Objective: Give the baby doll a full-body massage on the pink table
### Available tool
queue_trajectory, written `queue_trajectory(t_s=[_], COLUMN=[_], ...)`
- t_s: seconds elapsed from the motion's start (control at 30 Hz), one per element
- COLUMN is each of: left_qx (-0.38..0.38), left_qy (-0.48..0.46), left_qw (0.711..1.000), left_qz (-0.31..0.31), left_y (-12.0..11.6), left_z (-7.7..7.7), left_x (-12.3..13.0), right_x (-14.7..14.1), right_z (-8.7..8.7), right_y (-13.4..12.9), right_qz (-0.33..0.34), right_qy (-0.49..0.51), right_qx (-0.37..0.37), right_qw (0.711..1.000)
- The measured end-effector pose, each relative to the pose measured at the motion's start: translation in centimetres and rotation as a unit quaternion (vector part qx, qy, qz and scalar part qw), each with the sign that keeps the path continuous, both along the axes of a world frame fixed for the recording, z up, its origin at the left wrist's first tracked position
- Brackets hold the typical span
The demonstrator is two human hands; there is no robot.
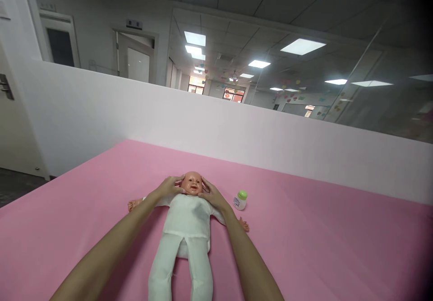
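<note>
A baby doll (187, 216) with a white cloth body lies on its back, head away from me and arms spread to the sides. Cupped against the left of its head (192, 183) is my left hand (169, 186), thumb by the chin and fingers along the temple. My right hand (213, 196) mirrors it on the other side, its fingers a little apart. Together they hold the head between them. Part of each palm is hidden from view. The doll's feet are cut off by the lower edge.
A small jar with a green lid (240, 200) stands right of the doll, near my right forearm. Pink padding (314, 238) covers the table. Behind it runs a low white wall (216, 120) with glass above. A door (16, 111) is at the left.
</note>
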State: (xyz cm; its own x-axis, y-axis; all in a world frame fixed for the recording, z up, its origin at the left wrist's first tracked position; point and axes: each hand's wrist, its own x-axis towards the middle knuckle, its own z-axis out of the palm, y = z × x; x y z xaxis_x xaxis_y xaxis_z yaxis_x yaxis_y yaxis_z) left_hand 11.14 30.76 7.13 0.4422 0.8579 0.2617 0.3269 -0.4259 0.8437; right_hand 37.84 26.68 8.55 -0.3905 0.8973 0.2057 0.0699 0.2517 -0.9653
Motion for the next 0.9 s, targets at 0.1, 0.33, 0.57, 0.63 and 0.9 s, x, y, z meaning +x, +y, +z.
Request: queue_trajectory(t_s=[0.1, 0.33, 0.57, 0.63, 0.9], left_qx=[0.024, 0.120, 0.109, 0.089, 0.062], left_qy=[0.059, 0.227, 0.165, 0.132, 0.122], left_qw=[0.998, 0.953, 0.975, 0.985, 0.989], left_qz=[0.029, 0.164, 0.100, 0.065, 0.052], left_y=[-1.0, -3.0, -1.7, -1.0, -1.2], left_z=[0.6, 0.9, -0.1, -0.3, 0.2], left_x=[0.5, 3.0, 1.2, 0.5, 0.5], right_x=[-0.5, -2.3, -1.3, -0.8, -0.9], right_z=[-0.1, -1.7, -1.4, -1.2, -1.1], right_y=[-0.5, -0.5, -0.2, -0.1, -0.3], right_qz=[-0.014, -0.110, -0.069, -0.061, -0.023], right_qy=[-0.009, -0.034, 0.001, -0.003, 0.015], right_qx=[0.008, 0.027, 0.009, -0.001, -0.003], right_qw=[1.000, 0.993, 0.998, 0.998, 1.000])
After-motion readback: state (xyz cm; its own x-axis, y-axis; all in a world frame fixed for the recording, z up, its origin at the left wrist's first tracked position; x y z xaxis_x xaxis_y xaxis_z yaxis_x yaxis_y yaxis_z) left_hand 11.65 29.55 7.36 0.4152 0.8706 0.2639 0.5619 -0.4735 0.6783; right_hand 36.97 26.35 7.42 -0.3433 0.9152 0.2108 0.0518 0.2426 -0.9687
